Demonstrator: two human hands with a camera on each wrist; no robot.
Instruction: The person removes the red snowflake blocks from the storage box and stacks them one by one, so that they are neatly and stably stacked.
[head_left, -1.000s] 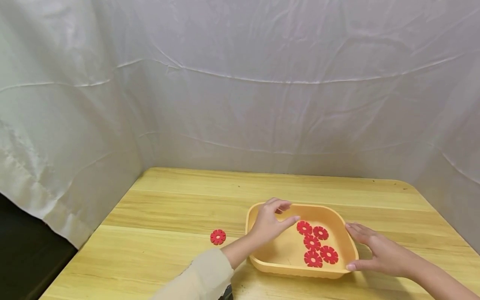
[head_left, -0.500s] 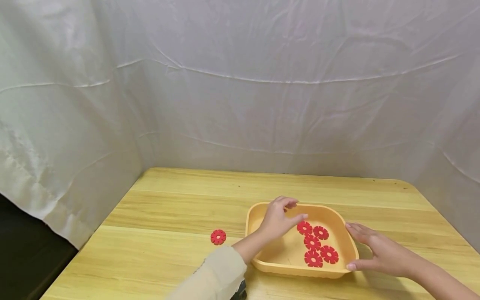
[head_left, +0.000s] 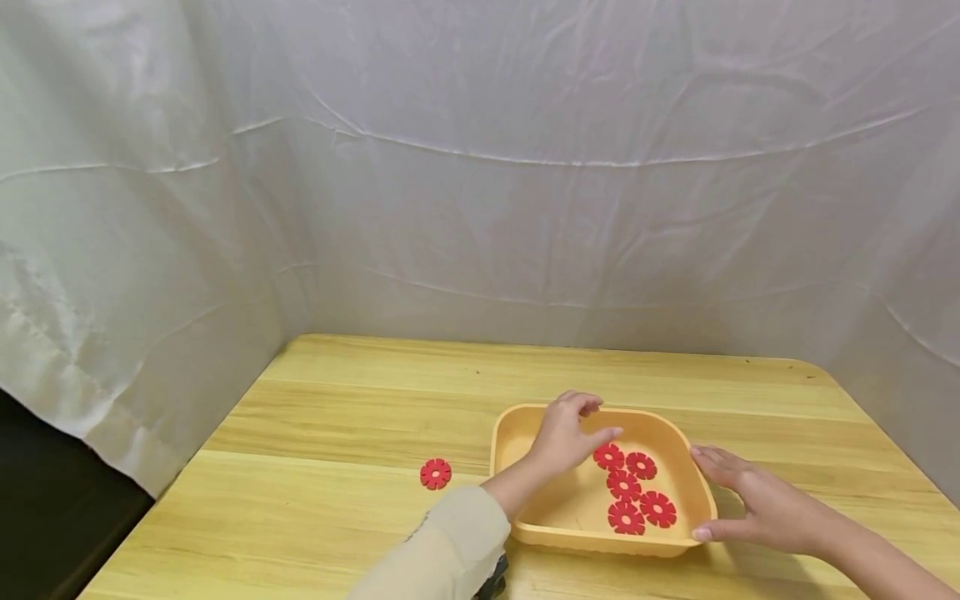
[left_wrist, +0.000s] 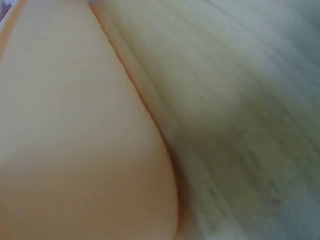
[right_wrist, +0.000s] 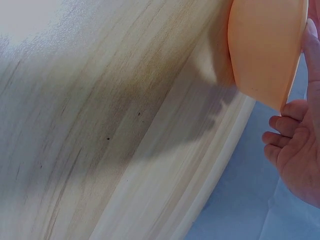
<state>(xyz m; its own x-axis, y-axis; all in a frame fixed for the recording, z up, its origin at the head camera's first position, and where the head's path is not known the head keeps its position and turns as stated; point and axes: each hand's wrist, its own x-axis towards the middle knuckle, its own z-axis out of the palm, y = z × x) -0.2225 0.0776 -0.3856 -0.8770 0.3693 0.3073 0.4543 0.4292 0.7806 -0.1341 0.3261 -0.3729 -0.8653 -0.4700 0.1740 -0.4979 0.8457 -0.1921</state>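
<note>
A shallow yellow-orange plastic basin (head_left: pixel 585 540) sits on the table, several red notched discs (head_left: pixel 657 508) lying flat in its right part. Over the basin's left half hovers my left hand (head_left: pixel 564 435), fingers gently bent and thumb apart, with nothing visible between them. Its thumb tip comes close above the farthest disc (head_left: pixel 608 456) in this view. My right hand (head_left: pixel 757 504) touches the basin's right side, fingertips at the far part of the rim and thumb at the near corner. The right wrist view shows the basin's outer wall (right_wrist: pixel 267 47) beside that hand (right_wrist: pixel 302 155).
One more red disc (head_left: pixel 436 474) lies on the wooden table (head_left: pixel 337 500), left of the basin. Pale cloth (head_left: pixel 525 233) hangs behind the table and at both sides. A dark wrist device (head_left: pixel 492 577) shows under the left sleeve (head_left: pixel 450 546).
My left hand has shifted to the right over the basin, its thumb nearing the red discs. The right hand, basin and discs stay where they were.
</note>
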